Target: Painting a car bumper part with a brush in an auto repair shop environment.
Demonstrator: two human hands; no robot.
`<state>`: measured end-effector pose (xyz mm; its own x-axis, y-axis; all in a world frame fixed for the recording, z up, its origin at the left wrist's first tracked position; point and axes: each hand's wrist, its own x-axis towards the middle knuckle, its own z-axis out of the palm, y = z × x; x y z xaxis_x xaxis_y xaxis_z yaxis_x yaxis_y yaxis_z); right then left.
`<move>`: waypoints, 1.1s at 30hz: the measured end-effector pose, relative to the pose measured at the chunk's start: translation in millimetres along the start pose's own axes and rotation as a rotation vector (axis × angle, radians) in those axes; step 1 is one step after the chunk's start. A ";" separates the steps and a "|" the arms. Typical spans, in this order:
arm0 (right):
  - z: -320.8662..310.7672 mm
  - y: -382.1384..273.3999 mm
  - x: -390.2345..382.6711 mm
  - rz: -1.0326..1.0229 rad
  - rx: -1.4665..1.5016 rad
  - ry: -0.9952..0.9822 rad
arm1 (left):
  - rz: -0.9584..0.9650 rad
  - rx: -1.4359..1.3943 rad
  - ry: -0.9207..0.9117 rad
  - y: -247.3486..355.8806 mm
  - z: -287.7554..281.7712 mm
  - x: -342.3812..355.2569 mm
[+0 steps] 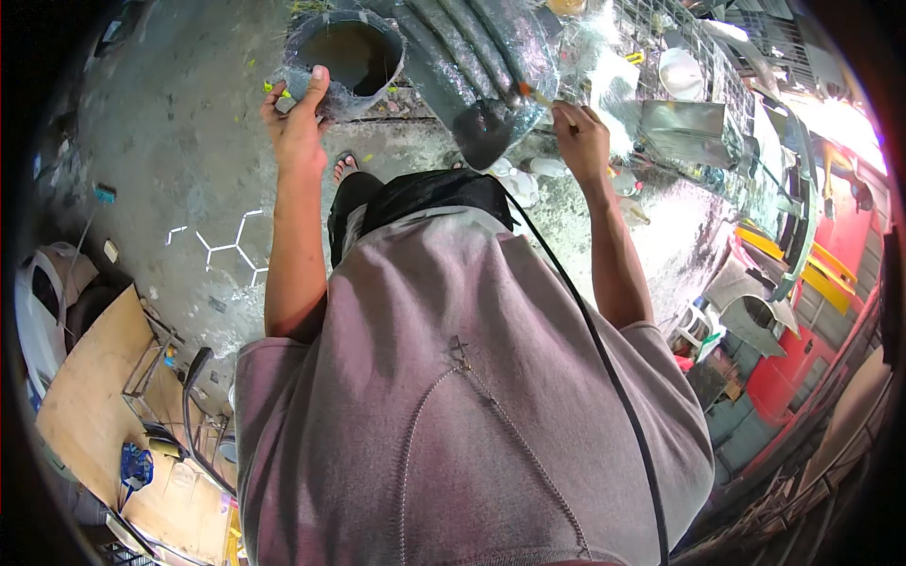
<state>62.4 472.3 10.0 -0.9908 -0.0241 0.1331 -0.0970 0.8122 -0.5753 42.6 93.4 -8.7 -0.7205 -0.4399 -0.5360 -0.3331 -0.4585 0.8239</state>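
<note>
My left hand (300,123) grips the near left rim of a round, wide-mouthed container (397,58), thumb over the edge. Brown, murky liquid (344,55) lies inside it. To the right of the container stretches a dark, glossy ribbed panel (453,52) with a rounded near end, and a wet-looking darker patch (483,132) shows there. My right hand (582,141) is closed on the thin pale handle of a small brush (540,96). The brush's orange part points left, over the panel's right edge; whether its bristles touch the surface I cannot tell.
Whitish fibre strands (618,104) hang by a wire rack (651,33) at the right. A bent sheet-metal piece (689,127) sits nearby. Clear plastic bottles (547,167) lie on the floor beneath my right hand. Plywood (94,377) leans at the left; a black cord (585,311) crosses my shirt.
</note>
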 end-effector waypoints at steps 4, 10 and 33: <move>-9.5 4.4 -5.3 0.104 -0.045 0.122 | -0.011 0.009 -0.008 3.3 0.2 -1.0; 8.3 -5.4 -21.9 -0.105 -0.067 0.127 | -0.035 0.008 0.005 -1.7 -5.5 7.6; -4.7 -31.8 -12.0 -0.159 -0.113 0.027 | -0.032 0.019 0.002 3.9 -1.5 0.4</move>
<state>77.8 449.5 30.5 -0.9607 -0.1432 0.2378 -0.2399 0.8595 -0.4513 41.9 90.3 -6.0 -0.7084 -0.4269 -0.5621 -0.3672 -0.4573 0.8100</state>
